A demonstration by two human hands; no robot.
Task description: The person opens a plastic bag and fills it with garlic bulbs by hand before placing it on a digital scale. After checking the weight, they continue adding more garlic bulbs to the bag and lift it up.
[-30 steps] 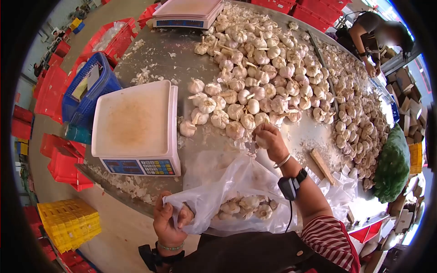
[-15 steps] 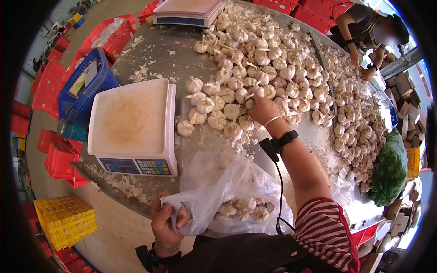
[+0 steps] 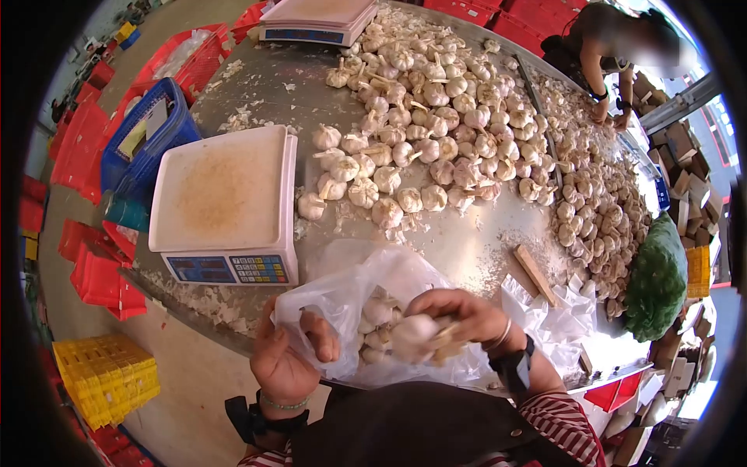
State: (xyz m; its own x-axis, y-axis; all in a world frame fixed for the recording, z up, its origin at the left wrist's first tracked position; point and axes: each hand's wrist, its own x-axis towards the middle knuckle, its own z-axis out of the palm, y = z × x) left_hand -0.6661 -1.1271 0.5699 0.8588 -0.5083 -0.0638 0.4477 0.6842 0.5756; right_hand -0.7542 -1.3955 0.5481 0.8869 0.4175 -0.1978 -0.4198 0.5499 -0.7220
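A clear plastic bag (image 3: 350, 268) lies at the table's near edge with several garlic bulbs (image 3: 378, 313) inside. My left hand (image 3: 289, 354) is closed on the bag's left rim, thumb and fingers holding it up. Over the bag's mouth, my right hand (image 3: 471, 315) grips garlic bulbs (image 3: 416, 331), smeared by motion. Farther up the metal table spreads a large heap of white garlic bulbs (image 3: 436, 117). To the left of the bag stands a white digital scale (image 3: 222, 194), its pan holding only brownish dust.
A second scale (image 3: 315, 19) stands at the far edge. Right of a divider is more garlic (image 3: 595, 206), with a green mesh sack (image 3: 657, 280) below. Plastic bags (image 3: 556, 311) and a wooden stick (image 3: 534, 274) lie right. A blue basket (image 3: 148, 140) sits left. Another person (image 3: 603, 54) works at upper right.
My right hand has come back from the heap to the bag, bringing garlic bulbs. The left hand still holds the bag's rim. The other person has bent lower.
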